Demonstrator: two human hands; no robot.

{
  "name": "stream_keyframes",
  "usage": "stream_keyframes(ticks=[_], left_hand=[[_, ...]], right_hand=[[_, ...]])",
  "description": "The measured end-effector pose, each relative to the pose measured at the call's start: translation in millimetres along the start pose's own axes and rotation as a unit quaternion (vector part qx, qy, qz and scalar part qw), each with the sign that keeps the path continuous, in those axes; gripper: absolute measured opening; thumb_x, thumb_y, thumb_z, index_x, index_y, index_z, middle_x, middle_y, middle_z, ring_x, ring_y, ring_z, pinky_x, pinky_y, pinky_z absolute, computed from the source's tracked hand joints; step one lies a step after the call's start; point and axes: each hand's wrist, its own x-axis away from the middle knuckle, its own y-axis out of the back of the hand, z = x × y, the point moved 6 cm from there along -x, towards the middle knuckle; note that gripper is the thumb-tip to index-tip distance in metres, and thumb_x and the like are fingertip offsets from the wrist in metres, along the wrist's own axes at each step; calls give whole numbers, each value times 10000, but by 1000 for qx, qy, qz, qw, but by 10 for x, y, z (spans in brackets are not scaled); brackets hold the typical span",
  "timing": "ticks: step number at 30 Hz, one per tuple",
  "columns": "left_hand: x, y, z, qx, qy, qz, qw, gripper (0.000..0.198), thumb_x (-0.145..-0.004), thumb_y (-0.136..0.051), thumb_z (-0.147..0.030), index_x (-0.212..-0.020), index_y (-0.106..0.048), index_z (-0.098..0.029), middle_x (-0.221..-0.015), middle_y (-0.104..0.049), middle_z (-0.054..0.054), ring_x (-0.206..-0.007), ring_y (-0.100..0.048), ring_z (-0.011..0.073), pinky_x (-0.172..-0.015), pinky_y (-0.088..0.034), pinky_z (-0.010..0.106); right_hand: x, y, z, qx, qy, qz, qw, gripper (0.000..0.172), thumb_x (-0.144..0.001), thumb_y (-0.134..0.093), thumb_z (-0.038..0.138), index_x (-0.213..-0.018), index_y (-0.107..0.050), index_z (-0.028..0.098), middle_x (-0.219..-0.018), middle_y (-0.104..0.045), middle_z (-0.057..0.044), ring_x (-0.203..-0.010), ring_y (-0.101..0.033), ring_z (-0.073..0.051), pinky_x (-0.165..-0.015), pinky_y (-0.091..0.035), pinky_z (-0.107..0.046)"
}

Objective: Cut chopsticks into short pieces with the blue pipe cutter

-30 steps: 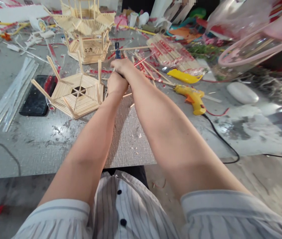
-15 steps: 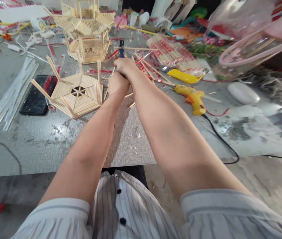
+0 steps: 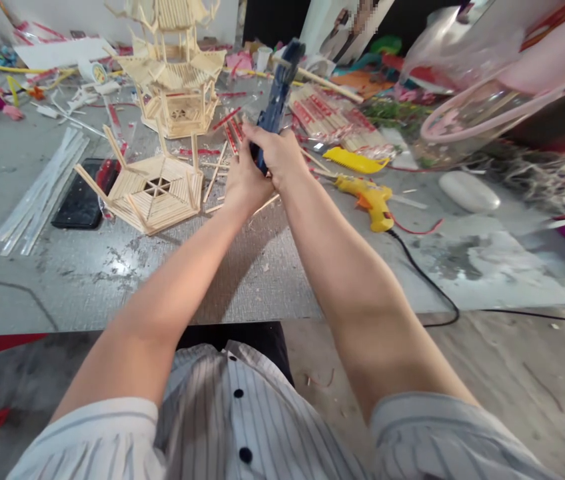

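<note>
Both arms reach straight out over the desk (image 3: pixel 267 287), and here the right hand (image 3: pixel 282 157) has its grip clenched around a dark blue hand tool (image 3: pixel 280 83). The left hand (image 3: pixel 248 183) is right alongside, up against the tool's lower end; its fingers are partly hidden, so whether that grip closes on the tool, I cannot tell. The tool slants upward and away, its head pointing to the far side, and across that head runs a thin wooden stick (image 3: pixel 330 85), angled out to the right. Whether the head pinches it, I cannot tell either.

Just left of the hands sits a six-sided wooden base (image 3: pixel 172 207), slats laid flat, posts standing up around its edge. Behind it rises a tiered wooden tower (image 3: pixel 175 67), its top cut off by the view. Between the base and the hands, loose sticks (image 3: pixel 216 172) lie scattered.

Over on the right, a yellow glue gun (image 3: pixel 380 215) lies on its side, black cord trailing off the near edge, with red-printed stick packets (image 3: pixel 335 117) farther back. Out left, a dark phone (image 3: pixel 77 203) lies near the base, and clear strips (image 3: pixel 42 193) fan out beside it.
</note>
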Motion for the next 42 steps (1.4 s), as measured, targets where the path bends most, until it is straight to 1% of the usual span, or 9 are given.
stream_keyframes(ticks=[5,10,14,18,25,31,34,38,42], left_hand=[[246,210,96,-53,72,-4,996,778,-721,-640,-277,-1396,-254,-245,-1343,-442,148,-1235,-461,337,-1017,-394,455],[351,182,141,-81,76,40,993,828,-734,-612,-216,-1432,-170,-259,-1301,-500,130,-1227,-480,333,-1008,-397,453],[365,124,145,-90,89,62,990,829,-766,-559,-193,-1449,-90,-224,-1174,-600,106,-1168,-532,331,-991,-387,508],[370,126,143,-90,97,58,990,783,-792,-542,-249,-1438,-100,-226,-1190,-603,98,-1172,-530,321,-1009,-374,506],[364,91,190,-92,96,54,990,722,-805,-527,-281,-1420,-150,-257,-1151,-620,67,-1162,-540,312,-994,-385,504],[340,105,265,-89,80,7,993,704,-728,-608,-289,-1362,-305,-241,-974,-681,113,-962,-634,318,-860,-473,472],[330,91,280,-65,65,-2,996,675,-729,-618,-309,-1341,-336,-270,-991,-685,98,-946,-638,300,-855,-479,453],[334,90,260,-56,80,11,995,705,-753,-607,-345,-1379,-296,-252,-1034,-678,92,-1012,-617,298,-905,-456,460],[321,176,173,-80,74,62,992,857,-693,-663,-318,-1422,-223,-218,-1099,-655,121,-1027,-609,319,-891,-460,466]], right_hand=[[204,-124,-123,-58,-47,-13,997,238,-712,-594,382,-635,-487,185,-627,-475,19,-620,-526,-108,-598,-475,-259],[254,-169,-186,-56,-31,-19,998,211,-711,-580,342,-625,-459,192,-619,-429,20,-661,-529,-127,-578,-463,-258],[273,-128,-132,-40,-10,-45,998,234,-720,-561,276,-555,-421,189,-567,-374,30,-560,-442,-87,-516,-403,-228],[302,-129,-93,-46,-22,-48,998,240,-707,-548,221,-506,-424,178,-524,-370,36,-492,-359,-54,-469,-349,-212],[236,-118,-178,-7,-29,-56,998,220,-718,-523,221,-538,-400,188,-553,-354,36,-554,-412,-75,-518,-391,-216],[191,-142,-232,34,-42,-41,998,205,-725,-489,236,-547,-392,200,-598,-389,11,-667,-504,-131,-625,-460,-276],[190,-137,-243,40,-52,-45,997,212,-716,-500,243,-538,-391,209,-594,-400,8,-673,-509,-140,-643,-477,-285],[201,-136,-228,45,-55,-45,996,223,-709,-516,252,-533,-384,215,-584,-398,12,-646,-487,-129,-623,-481,-266],[243,-128,-103,45,-35,-32,998,197,-721,-514,265,-578,-385,219,-582,-379,23,-633,-475,-119,-584,-462,-242]])
